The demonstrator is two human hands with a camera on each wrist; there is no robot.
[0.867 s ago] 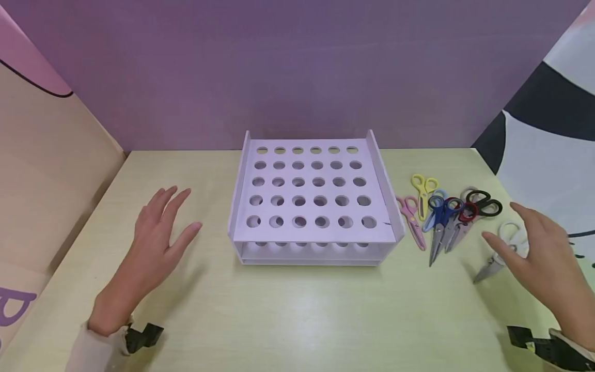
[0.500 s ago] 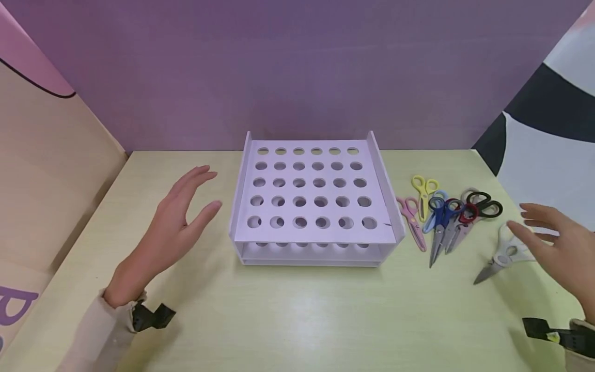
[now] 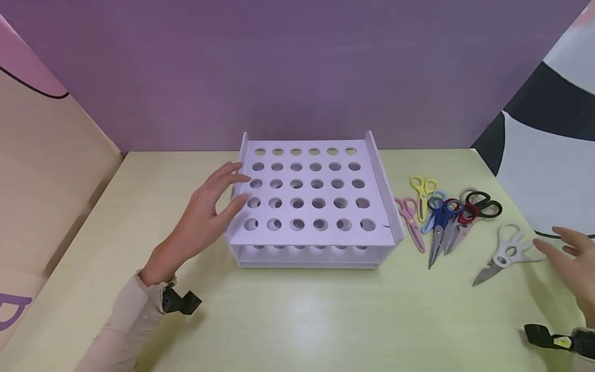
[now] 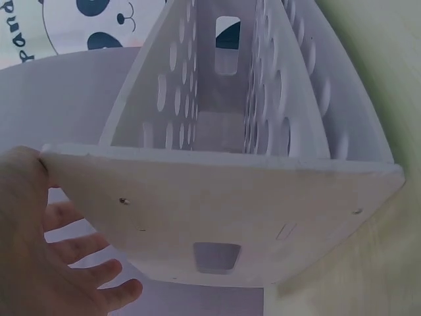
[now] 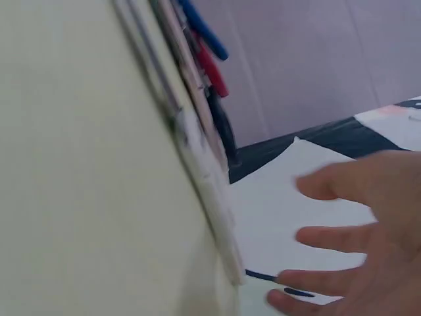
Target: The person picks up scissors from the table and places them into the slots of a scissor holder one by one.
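On a pale table (image 3: 307,320), a white rack (image 3: 307,193) of round holes stands centrally. The left hand (image 3: 197,219), fingers spread wide, is at its left edge; I can't tell whether they touch. The right hand (image 3: 576,263), spread and holding nothing, hovers beside white scissors (image 3: 504,257), right of more scissors (image 3: 442,221).

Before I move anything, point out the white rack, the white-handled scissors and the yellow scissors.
White rack (image 3: 307,194): head view, on the top panel between holes.
White-handled scissors (image 3: 504,257): head view, where the handles meet.
Yellow scissors (image 3: 422,197): head view, just below the finger loops.
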